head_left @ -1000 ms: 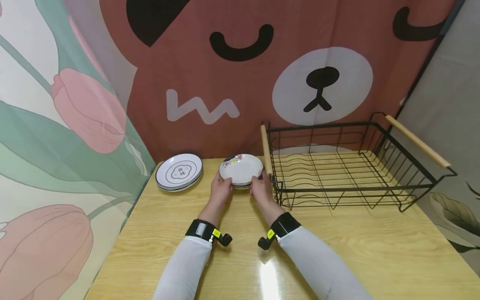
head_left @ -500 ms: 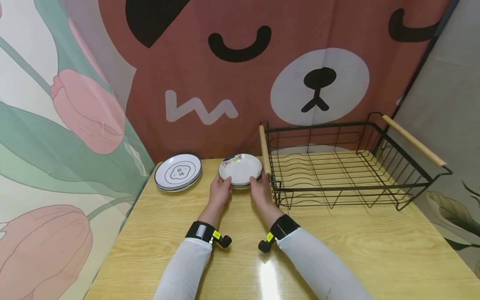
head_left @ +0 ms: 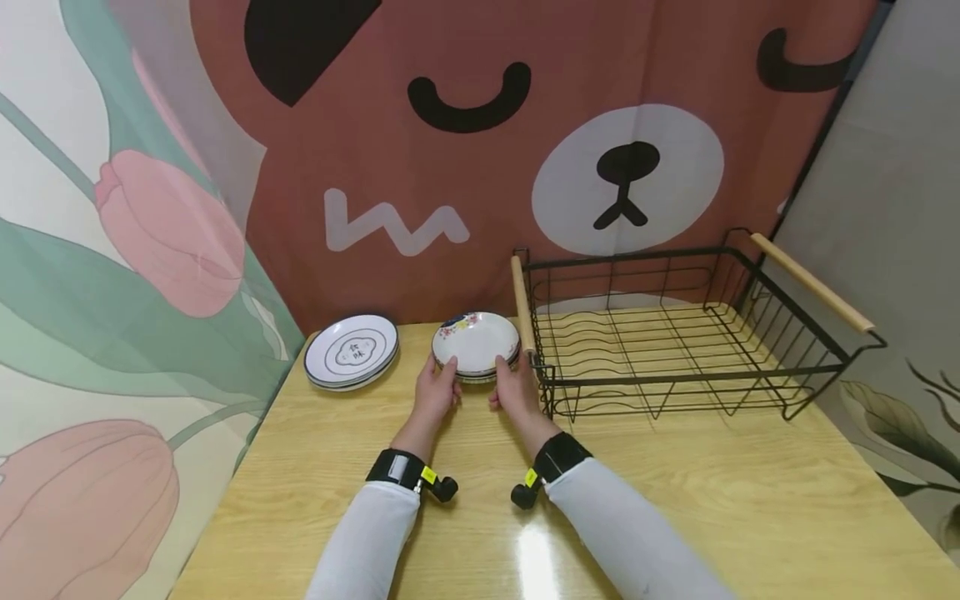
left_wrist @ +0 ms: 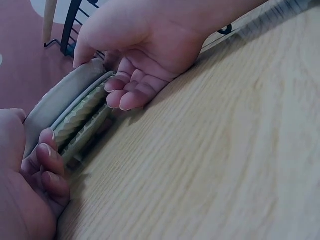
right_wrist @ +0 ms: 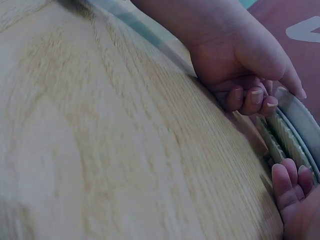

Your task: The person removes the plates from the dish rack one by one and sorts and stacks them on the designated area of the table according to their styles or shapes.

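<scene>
A small white plate (head_left: 477, 340) with a floral rim lies on top of a stack near the back of the table. Below it, in the left wrist view, show ridged, greenish dish edges (left_wrist: 75, 125). From the left, my left hand (head_left: 435, 390) grips the floral plate, its thumb over the rim. My right hand (head_left: 516, 388) holds the opposite side the same way. In both wrist views, several fingers of each hand curl beside the stack's edge. Whether the stack touches the table cannot be told.
Left of the stack stand white plates (head_left: 352, 352) with a dark rim and printed characters. Close on the right is a black wire rack (head_left: 675, 379) with wooden handles (head_left: 522, 304). A bear-print curtain (head_left: 420, 167) hangs behind the wooden table (head_left: 480, 533).
Fingers of both hands now show curled in front of the stack, where they were hidden before. The whole head view has shifted slightly; the stack stays about in place.
</scene>
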`<state>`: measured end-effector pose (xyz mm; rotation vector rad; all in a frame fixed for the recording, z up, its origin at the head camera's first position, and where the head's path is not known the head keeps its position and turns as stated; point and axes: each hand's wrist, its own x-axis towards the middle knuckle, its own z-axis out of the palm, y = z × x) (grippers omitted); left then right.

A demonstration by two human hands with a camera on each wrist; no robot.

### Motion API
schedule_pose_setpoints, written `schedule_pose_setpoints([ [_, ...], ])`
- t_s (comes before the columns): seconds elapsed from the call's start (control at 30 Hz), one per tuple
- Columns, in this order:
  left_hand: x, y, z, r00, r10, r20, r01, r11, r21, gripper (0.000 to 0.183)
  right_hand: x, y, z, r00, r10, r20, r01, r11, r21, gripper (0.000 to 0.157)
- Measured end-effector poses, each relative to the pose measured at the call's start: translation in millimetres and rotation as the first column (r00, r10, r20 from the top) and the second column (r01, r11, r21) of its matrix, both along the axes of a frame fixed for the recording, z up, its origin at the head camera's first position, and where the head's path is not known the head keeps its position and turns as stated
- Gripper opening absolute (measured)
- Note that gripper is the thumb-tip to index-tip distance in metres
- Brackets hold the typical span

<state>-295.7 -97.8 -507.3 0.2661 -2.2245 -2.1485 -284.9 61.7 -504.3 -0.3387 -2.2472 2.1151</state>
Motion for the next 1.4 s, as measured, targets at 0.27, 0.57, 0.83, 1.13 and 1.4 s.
schedule_pose_setpoints([
  [0.27,-1.9,-2.2,0.4,0.999,-0.013,0.047,0.012,0.999,0.038,0.072,-2.3,3.1,-0.7,1.000,0.007,0.009,-0.007,1.000,-0.005,0.079],
  [0.57,0.0,-5.0,-1.5,0.998,-0.018,0.060,0.017,0.999,0.028,0.075,1.1,1.4,-3.2,1.000,-0.001,-0.001,0.001,1.000,0.025,0.075],
  [0.83,-2.5,-4.5,1.3,0.998,-0.026,0.057,0.024,0.999,0.032,0.076,-0.3,2.6,-1.0,1.000,-0.002,0.010,0.001,1.000,0.015,0.083],
  [1.13,-0.8,-5.5,3.7,0.995,-0.046,0.087,0.040,0.997,0.070,0.074,0.9,4.9,2.5,1.000,0.014,0.000,-0.014,1.000,0.014,0.076],
  [1.4,1.5,-6.9,2.4,0.995,-0.065,0.073,0.059,0.995,0.083,0.073,2.7,5.0,3.4,0.999,0.026,-0.045,-0.024,0.999,0.045,0.068],
])
